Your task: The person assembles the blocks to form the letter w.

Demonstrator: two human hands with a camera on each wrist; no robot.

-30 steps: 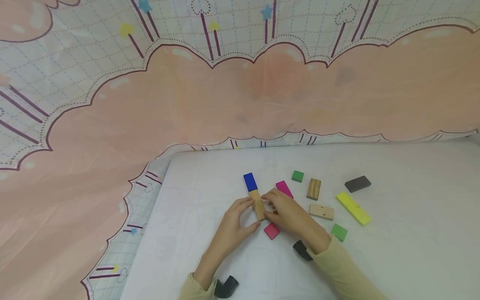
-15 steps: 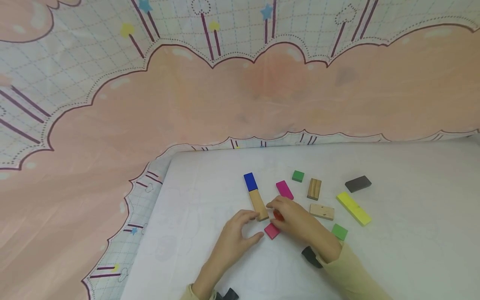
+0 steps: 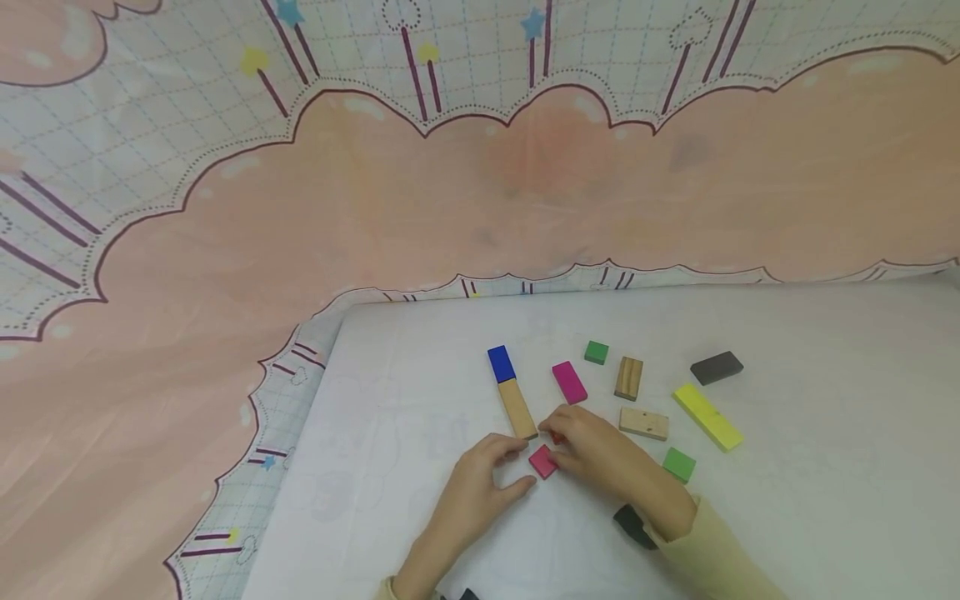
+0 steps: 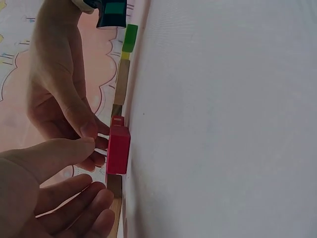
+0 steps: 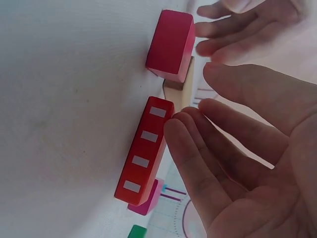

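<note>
Down toward the person, the left hand [image 3: 472, 492] and the right hand [image 3: 592, 446] have both slid since a second ago, when they were around the tan block [image 3: 517, 408]. Now they are by the small pinkish-red block [image 3: 543, 461], which is in the same spot as before.

On the left hand, the thumb and fingers are apart and a bit bent, with nothing between them. One fingertip is right by the near end of the tan block. The right hand has its thumb and fingers apart too. Its thumb is close to the pinkish-red block, but you cannot tell if they touch. Its fingers are by a long red block [image 5: 144, 151] with four white squares in a row. From above, that hand hides most of it.

On the white table [image 3: 375, 500], the pinkish-red block sits between the two hands, just past the near end of the tan block. A blue block [image 3: 501, 364] touches the tan block's far end, so the two make one slanted line.

Past the right hand are a bright pink block [image 3: 570, 382] and a small green block [image 3: 596, 352]. To the right are two wooden blocks [image 3: 643, 423], a long yellow block [image 3: 707, 417] and a black block [image 3: 717, 367].
</note>
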